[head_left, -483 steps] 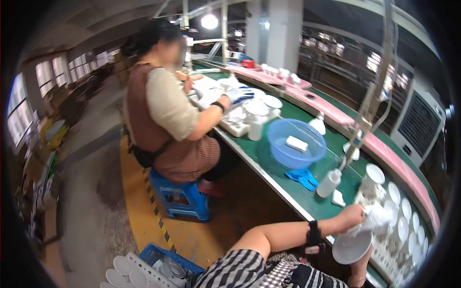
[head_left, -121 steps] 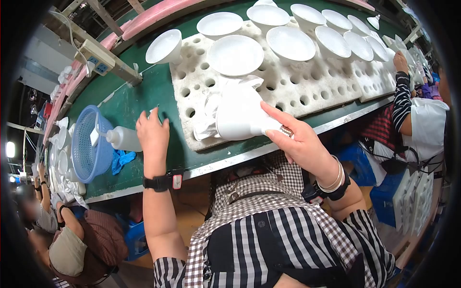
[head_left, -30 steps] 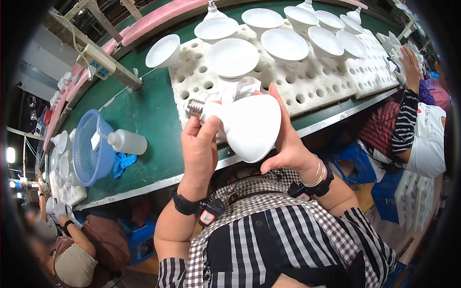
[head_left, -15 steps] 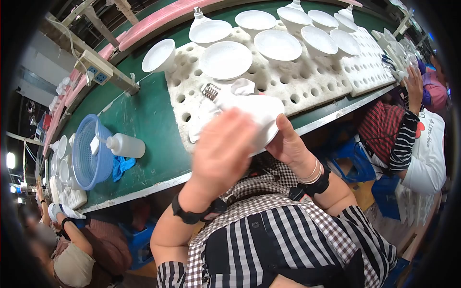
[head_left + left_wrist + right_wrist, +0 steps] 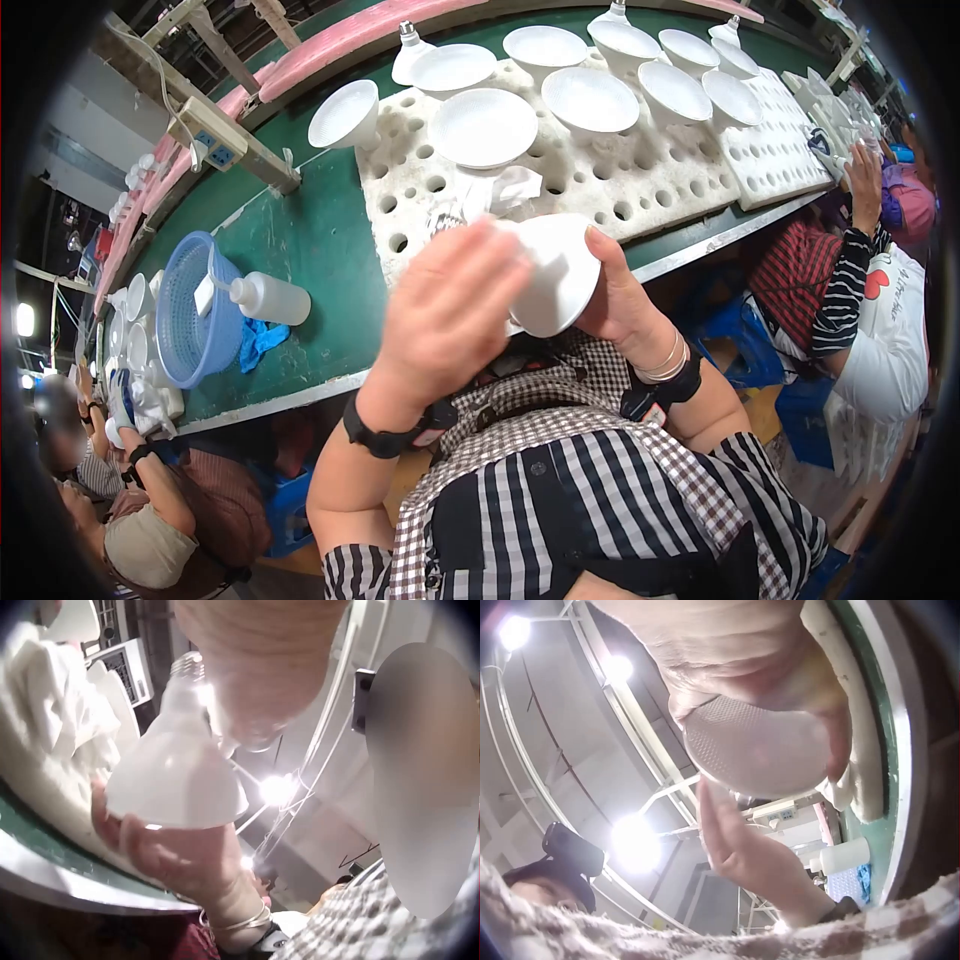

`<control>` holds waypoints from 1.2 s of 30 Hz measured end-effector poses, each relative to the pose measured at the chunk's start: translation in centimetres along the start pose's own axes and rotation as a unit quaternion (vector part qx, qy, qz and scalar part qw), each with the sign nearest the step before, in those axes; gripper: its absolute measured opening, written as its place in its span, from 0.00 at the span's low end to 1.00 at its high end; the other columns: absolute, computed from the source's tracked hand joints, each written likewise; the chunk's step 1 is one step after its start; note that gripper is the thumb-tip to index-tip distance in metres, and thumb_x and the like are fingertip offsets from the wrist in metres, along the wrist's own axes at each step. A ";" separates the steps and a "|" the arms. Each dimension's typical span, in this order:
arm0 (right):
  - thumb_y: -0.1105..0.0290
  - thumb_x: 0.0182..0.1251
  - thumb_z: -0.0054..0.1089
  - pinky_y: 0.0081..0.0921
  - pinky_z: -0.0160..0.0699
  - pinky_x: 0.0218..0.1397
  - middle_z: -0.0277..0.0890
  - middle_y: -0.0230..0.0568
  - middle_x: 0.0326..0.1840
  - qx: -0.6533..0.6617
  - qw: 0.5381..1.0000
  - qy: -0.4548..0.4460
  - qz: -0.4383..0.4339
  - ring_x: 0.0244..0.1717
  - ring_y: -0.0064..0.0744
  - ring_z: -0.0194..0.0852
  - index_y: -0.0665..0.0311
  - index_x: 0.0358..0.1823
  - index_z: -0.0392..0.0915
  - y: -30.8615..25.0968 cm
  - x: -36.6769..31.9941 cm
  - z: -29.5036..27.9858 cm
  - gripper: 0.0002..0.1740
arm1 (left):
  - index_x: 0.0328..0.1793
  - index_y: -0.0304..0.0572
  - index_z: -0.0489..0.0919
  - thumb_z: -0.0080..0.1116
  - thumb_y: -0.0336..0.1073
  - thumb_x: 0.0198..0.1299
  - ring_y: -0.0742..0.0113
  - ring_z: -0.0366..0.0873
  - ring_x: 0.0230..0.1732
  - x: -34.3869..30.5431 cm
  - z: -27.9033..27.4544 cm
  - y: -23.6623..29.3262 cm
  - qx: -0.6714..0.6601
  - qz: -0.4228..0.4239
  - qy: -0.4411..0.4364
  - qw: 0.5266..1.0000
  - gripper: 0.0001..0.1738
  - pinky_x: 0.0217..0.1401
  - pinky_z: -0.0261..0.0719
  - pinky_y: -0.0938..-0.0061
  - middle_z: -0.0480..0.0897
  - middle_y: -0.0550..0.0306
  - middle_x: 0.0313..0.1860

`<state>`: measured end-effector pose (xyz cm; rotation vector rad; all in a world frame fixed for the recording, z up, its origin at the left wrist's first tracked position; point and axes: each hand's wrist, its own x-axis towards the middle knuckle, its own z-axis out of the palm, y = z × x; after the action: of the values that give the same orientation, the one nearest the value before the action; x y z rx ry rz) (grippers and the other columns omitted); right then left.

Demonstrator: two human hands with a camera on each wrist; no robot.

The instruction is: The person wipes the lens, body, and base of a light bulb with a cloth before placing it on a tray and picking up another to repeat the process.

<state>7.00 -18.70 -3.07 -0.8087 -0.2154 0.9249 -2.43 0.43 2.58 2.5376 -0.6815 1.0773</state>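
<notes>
A white cone-shaped lamp with a metal screw base is between the two hands. The right hand grips its wide rim, thumb on the near side; in the right wrist view the right hand spans the dimpled face. Blurred, the left hand lies across the lamp's neck side with extended fingers, partly hiding the screw base. In the left wrist view the lamp stands base up above the right hand. Behind it, a crumpled white cloth lies on a holed foam board.
Several white lamps stand face up on the foam. Left on the green table are a blue basket, a white bottle and a blue glove. People sit at both sides.
The left hand has let go of the screw base it held a second ago and moved over the lamp's side, blurred. The right hand keeps its hold at the rim.
</notes>
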 end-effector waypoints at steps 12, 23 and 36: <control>0.22 0.65 0.37 0.75 0.76 0.52 0.66 0.60 0.70 0.149 0.970 -0.072 0.177 0.61 0.75 0.72 0.57 0.78 0.57 -0.5 0.1 -0.9 0.54 | 0.63 0.31 0.78 0.66 0.27 0.62 0.71 0.76 0.59 -1.5 0.4 -1.6 -0.547 -0.376 0.135 0.736 0.22 0.62 0.74 0.73 0.81 0.54 0.53; 0.49 0.37 0.88 0.40 0.44 0.82 0.39 0.57 0.83 -0.236 0.958 -0.026 -0.158 0.82 0.43 0.43 0.55 0.83 0.23 0.3 -0.6 -0.4 0.85 | 0.58 0.30 0.78 0.67 0.36 0.63 0.71 0.83 0.35 -0.9 1.7 -2.8 -0.493 -0.544 0.154 0.662 0.21 0.27 0.81 0.78 0.85 0.53 0.43; 0.41 0.56 0.69 0.46 0.65 0.74 0.52 0.48 0.77 0.010 0.999 -0.007 -0.047 0.77 0.42 0.54 0.60 0.83 0.30 0.9 -0.5 -0.4 0.67 | 0.61 0.37 0.79 0.52 0.36 0.70 0.53 0.77 0.62 -0.1 2.1 -1.7 -0.073 -0.138 0.116 0.981 0.17 0.68 0.73 0.56 0.81 0.47 0.60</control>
<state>6.34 -19.00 -3.92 -0.7676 -0.2537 0.8433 -0.30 0.96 0.92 2.2521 -0.3221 1.1523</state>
